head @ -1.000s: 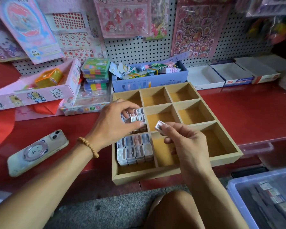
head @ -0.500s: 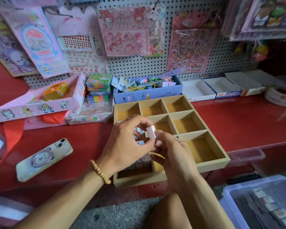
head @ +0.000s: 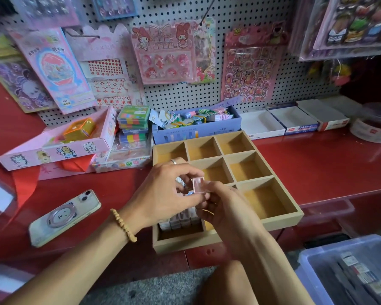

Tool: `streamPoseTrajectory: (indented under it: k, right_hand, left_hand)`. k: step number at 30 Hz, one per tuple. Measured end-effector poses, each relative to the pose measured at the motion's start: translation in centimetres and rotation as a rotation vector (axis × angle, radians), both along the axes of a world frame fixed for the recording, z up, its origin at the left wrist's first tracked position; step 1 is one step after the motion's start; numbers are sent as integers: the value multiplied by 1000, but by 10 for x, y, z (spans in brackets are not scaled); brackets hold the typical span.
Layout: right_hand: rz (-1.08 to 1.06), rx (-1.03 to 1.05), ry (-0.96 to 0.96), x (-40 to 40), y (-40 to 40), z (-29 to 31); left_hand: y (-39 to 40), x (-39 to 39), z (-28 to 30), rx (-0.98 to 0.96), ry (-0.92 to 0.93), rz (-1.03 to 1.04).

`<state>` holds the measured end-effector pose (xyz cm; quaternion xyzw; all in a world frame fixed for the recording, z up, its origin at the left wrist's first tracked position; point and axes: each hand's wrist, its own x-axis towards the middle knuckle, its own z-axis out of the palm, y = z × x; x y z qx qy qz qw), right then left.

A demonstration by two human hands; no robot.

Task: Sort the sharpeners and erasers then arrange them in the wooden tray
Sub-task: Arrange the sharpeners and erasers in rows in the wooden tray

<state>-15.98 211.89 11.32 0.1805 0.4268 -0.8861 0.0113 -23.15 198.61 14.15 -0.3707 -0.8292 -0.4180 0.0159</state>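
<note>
Pink translucent plastic sharpener point(head: 198, 184) pinched betw. fingers of L hand point(head: 163, 192) & R hand point(head: 223, 202), held above compartmented wooden tray point(head: 279, 219) on red bench point(head: 317, 164), prob. to orient it for rows in near-left compartment.

Both forearms reach in from the lower edge and meet near the middle of the view. The left hand point(head: 163, 192) comes from the lower left with its back turned up, the wrist bent slightly, a beaded bracelet point(head: 123, 225) round the wrist and a ring point(head: 173, 161) on one finger. Its fingers curl inward, thumb and forefinger closing toward the right hand. The right hand point(head: 223, 204) comes from the lower right, knuckles up, fingers curled, and pinches a small pink sharpener point(head: 198, 184) at its fingertips. The two hands touch at the fingertips around that piece. A bare knee shows below, between the forearms.
</note>
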Motion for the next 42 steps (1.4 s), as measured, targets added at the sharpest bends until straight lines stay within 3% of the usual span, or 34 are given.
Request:
streamPoseTrajectory:
  k: [2, 8, 16, 36, 42]
  right_hand:
    - [16, 39, -12, -1, 0, -2]
    - [-32, 512, -64, 2, 18, -1]
    - [-183, 816, -29, 9, 42, -12]
    - [-214, 840, 11, 16, 53, -29]
    - [-229, 889, 41, 23, 55, -23]
  left_hand:
    - [-3, -4, 1, -38, -36, 11]
    - [-22, -38, -11, -245, -33, 180]
    - [-34, -70, -45, -371, -30, 288]
    - [-32, -75, -58, -360, 114, 264]
    - [-25, -57, -39, -239, 104, 232]
